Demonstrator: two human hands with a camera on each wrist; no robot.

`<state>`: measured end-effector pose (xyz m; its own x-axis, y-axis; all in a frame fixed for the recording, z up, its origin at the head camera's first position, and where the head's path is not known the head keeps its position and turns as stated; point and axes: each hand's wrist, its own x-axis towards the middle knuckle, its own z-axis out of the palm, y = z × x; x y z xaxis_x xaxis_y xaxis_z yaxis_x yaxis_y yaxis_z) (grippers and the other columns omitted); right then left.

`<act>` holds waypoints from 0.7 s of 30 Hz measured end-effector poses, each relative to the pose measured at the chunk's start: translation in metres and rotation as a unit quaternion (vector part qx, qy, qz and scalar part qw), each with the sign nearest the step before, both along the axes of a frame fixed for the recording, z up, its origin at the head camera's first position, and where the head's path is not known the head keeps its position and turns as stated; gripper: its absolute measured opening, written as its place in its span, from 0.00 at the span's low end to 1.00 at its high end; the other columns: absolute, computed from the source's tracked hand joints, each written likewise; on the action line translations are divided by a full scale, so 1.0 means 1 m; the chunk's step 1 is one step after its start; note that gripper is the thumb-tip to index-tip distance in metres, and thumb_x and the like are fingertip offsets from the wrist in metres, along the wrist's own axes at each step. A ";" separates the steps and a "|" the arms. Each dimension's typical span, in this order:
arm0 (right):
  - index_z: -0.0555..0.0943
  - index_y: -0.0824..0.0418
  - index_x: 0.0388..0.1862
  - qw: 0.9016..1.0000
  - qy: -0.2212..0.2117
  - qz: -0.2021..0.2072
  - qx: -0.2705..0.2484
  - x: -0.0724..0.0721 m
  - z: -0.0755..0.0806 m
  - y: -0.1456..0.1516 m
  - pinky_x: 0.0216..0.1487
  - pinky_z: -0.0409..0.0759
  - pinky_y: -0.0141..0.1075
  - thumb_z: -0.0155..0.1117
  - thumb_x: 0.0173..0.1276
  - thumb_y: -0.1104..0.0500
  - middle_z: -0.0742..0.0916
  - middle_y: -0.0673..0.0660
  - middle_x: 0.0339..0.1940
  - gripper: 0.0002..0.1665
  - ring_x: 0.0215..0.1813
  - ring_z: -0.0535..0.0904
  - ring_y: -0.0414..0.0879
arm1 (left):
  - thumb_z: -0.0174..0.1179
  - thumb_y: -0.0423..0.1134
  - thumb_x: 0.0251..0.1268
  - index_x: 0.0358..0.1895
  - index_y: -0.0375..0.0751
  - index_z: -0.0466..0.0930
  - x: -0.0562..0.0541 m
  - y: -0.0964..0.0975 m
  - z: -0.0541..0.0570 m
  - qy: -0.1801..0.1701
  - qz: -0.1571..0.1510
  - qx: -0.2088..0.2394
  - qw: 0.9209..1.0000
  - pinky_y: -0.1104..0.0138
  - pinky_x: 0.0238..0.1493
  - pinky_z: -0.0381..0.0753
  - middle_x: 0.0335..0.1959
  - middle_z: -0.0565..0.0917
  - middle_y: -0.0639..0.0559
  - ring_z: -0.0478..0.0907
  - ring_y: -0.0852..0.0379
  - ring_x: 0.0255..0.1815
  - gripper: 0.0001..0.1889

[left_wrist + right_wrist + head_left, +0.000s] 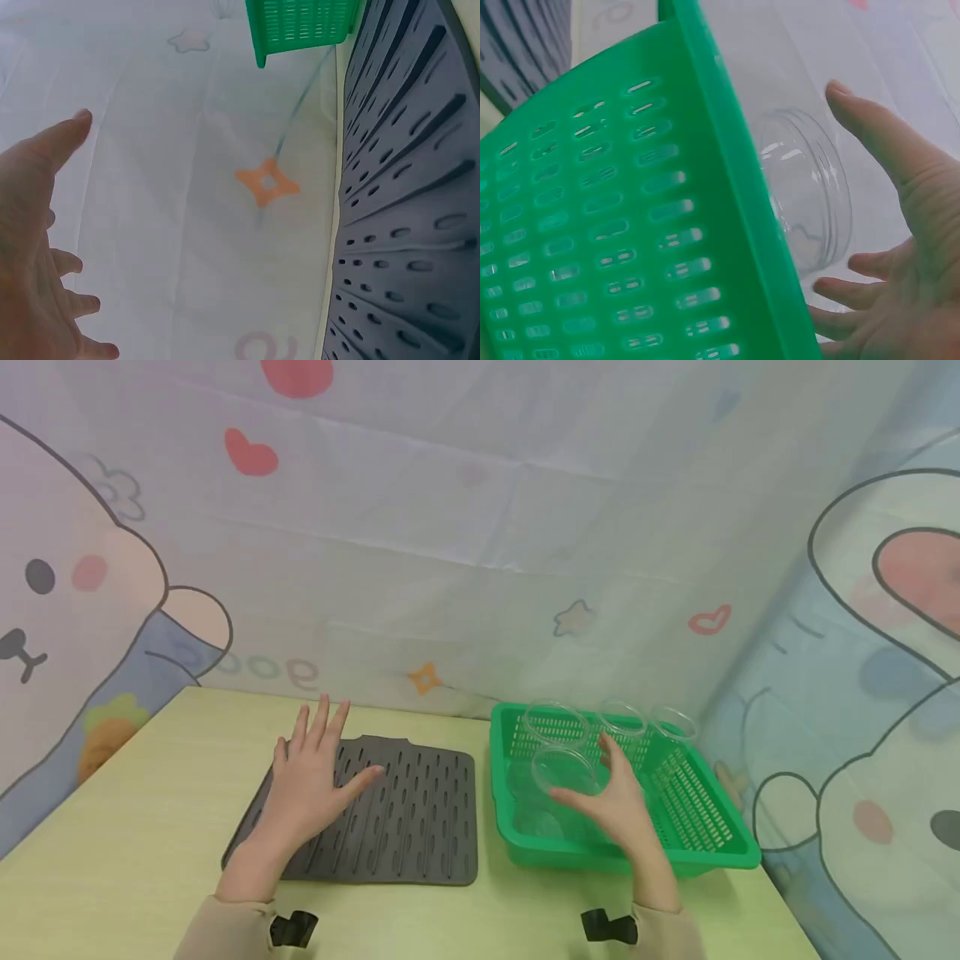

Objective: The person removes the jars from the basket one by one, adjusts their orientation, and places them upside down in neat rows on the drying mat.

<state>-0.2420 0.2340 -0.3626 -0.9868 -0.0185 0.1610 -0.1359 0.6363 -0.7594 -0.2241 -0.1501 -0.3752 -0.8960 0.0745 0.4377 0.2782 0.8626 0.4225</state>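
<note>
A clear plastic cup (564,768) with a round rim stands among others in the green basket (558,853). My right hand (618,802) is over the basket, thumb and fingers spread on either side of that cup's rim. In the right wrist view, a gap shows between the thumb and the clear cup (806,191), with the basket wall covering its lower part. To the left, my left hand (307,785) hovers above the dark grey slotted mat (408,814), fingers spread, holding nothing.
More clear cups stand along the basket's back, including a cup (555,723) at its left and a cup (673,723) near the right corner. The mat lies on the pale yellow table (112,827). A printed cloth (420,527) hangs right behind the table.
</note>
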 end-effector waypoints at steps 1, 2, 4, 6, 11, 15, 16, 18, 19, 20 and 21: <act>0.42 0.56 0.81 1.000 -0.011 0.004 -0.009 0.000 0.000 0.002 0.71 0.64 0.63 0.78 0.52 0.42 0.56 0.61 0.80 0.70 0.78 0.53 0.61 | 0.59 0.62 0.64 0.80 0.52 0.35 0.000 -0.002 0.000 -0.002 -0.001 0.006 1.000 0.29 0.70 0.41 0.81 0.38 0.41 0.34 0.35 0.80 0.52; 0.42 0.56 0.81 1.000 -0.021 0.009 -0.017 0.001 0.000 0.003 0.71 0.65 0.62 0.78 0.53 0.43 0.57 0.61 0.80 0.69 0.78 0.54 0.61 | 0.60 0.61 0.64 0.80 0.51 0.35 -0.001 -0.005 -0.001 -0.001 -0.003 0.014 1.000 0.29 0.70 0.43 0.81 0.39 0.40 0.35 0.35 0.80 0.52; 0.42 0.56 0.81 0.999 -0.040 0.018 -0.028 0.001 -0.002 0.007 0.69 0.68 0.61 0.78 0.54 0.45 0.58 0.61 0.79 0.68 0.78 0.55 0.62 | 0.61 0.58 0.64 0.80 0.47 0.36 -0.002 -0.010 -0.002 0.005 -0.010 0.031 0.999 0.28 0.69 0.46 0.80 0.41 0.38 0.37 0.33 0.79 0.52; 0.42 0.56 0.81 0.997 -0.059 0.030 -0.039 0.001 -0.003 0.009 0.68 0.69 0.61 0.78 0.54 0.47 0.58 0.62 0.79 0.68 0.78 0.55 0.62 | 0.63 0.56 0.63 0.80 0.45 0.36 -0.004 -0.014 -0.002 0.006 -0.021 0.055 0.998 0.29 0.69 0.48 0.80 0.42 0.37 0.39 0.33 0.79 0.53; 0.42 0.55 0.81 0.993 -0.085 0.057 -0.063 -0.002 -0.007 0.012 0.67 0.70 0.61 0.78 0.55 0.52 0.58 0.65 0.79 0.67 0.77 0.56 0.65 | 0.66 0.51 0.63 0.80 0.44 0.37 -0.005 -0.026 -0.003 0.004 -0.045 0.121 0.992 0.33 0.71 0.52 0.80 0.44 0.36 0.43 0.32 0.78 0.53; 0.43 0.57 0.80 0.992 -0.090 0.065 -0.061 -0.002 -0.009 0.009 0.67 0.70 0.61 0.78 0.55 0.52 0.61 0.65 0.78 0.66 0.76 0.57 0.66 | 0.66 0.48 0.63 0.80 0.46 0.38 -0.004 -0.034 -0.003 0.004 -0.041 0.155 0.987 0.33 0.69 0.55 0.79 0.47 0.35 0.47 0.30 0.77 0.52; 0.43 0.58 0.80 0.992 -0.090 0.064 -0.060 -0.002 -0.009 0.007 0.66 0.70 0.61 0.78 0.54 0.52 0.62 0.65 0.77 0.67 0.76 0.57 0.66 | 0.66 0.47 0.63 0.80 0.46 0.38 -0.004 -0.035 -0.003 0.002 -0.038 0.161 0.986 0.32 0.68 0.56 0.79 0.48 0.35 0.48 0.29 0.76 0.51; 0.45 0.59 0.80 0.992 -0.090 0.058 -0.061 -0.002 -0.010 0.005 0.66 0.70 0.61 0.79 0.54 0.51 0.64 0.65 0.77 0.66 0.75 0.58 0.67 | 0.67 0.47 0.63 0.80 0.46 0.39 -0.004 -0.037 -0.004 0.000 -0.037 0.177 0.984 0.31 0.67 0.57 0.78 0.50 0.34 0.50 0.29 0.75 0.51; 0.46 0.60 0.80 0.992 -0.090 0.056 -0.064 -0.003 -0.010 0.004 0.66 0.70 0.61 0.79 0.54 0.52 0.64 0.65 0.76 0.65 0.75 0.59 0.67 | 0.67 0.46 0.62 0.80 0.45 0.40 -0.004 -0.038 -0.004 -0.001 -0.039 0.186 0.982 0.30 0.66 0.57 0.78 0.51 0.33 0.51 0.29 0.75 0.51; 0.46 0.61 0.80 0.992 -0.091 0.052 -0.066 -0.003 -0.011 0.003 0.66 0.71 0.61 0.79 0.53 0.53 0.65 0.65 0.76 0.65 0.74 0.60 0.67 | 0.67 0.45 0.62 0.80 0.45 0.41 -0.004 -0.039 -0.005 -0.002 -0.042 0.195 0.980 0.31 0.66 0.57 0.77 0.52 0.32 0.51 0.29 0.75 0.51; 0.47 0.61 0.79 0.992 -0.091 0.051 -0.068 -0.004 -0.011 0.002 0.65 0.71 0.61 0.79 0.53 0.53 0.65 0.66 0.76 0.65 0.74 0.60 0.67 | 0.68 0.44 0.62 0.80 0.44 0.41 -0.005 -0.040 -0.006 -0.003 -0.045 0.204 0.978 0.31 0.67 0.58 0.77 0.53 0.32 0.52 0.29 0.75 0.51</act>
<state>-0.2458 0.2358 -0.3741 -0.9939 -0.1091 -0.0128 -0.0456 0.5156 -0.8556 -0.2290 -0.1896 -0.3816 -0.8968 -0.0267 0.4417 0.3412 0.5939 0.7286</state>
